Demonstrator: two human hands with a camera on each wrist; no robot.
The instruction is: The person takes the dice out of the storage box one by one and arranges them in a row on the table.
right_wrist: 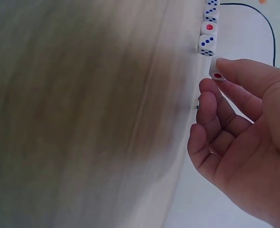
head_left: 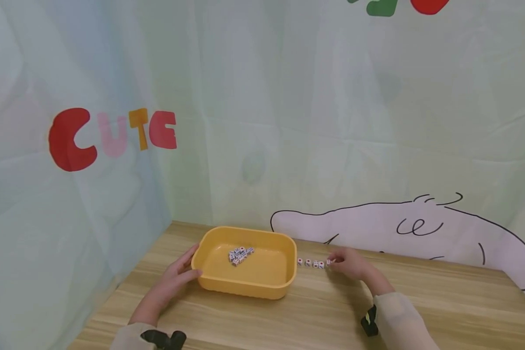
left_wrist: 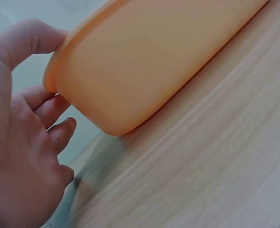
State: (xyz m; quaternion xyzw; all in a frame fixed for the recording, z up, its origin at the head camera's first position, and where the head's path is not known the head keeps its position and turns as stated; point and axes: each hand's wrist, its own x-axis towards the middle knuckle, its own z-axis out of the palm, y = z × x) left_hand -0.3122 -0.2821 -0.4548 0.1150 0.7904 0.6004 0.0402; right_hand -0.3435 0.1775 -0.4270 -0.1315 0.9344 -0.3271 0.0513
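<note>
A yellow plastic tub point(head_left: 253, 289) stands on the table with a small heap of white dice point(head_left: 239, 254) in it. My left hand point(head_left: 173, 280) holds the tub's left end. In the left wrist view, the thumb meets the rim and the first fingers touch the outer wall point(left_wrist: 130, 71) below it. To the tub's right, several dice point(head_left: 308, 263) form a row. At the row's right end my right hand point(head_left: 352, 265) pinches one die point(right_wrist: 216, 69) between thumb and fingertips. A narrow gap separates it from the nearest row die point(right_wrist: 207, 44) in the right wrist view.
The wood-grain table point(head_left: 332, 321) ends at the back against a printed cloth point(head_left: 332, 121). A second cloth wall with the letters CUTE point(head_left: 72, 163) hangs on the left. Dark camera mounts point(head_left: 369, 322) sit on both wrists.
</note>
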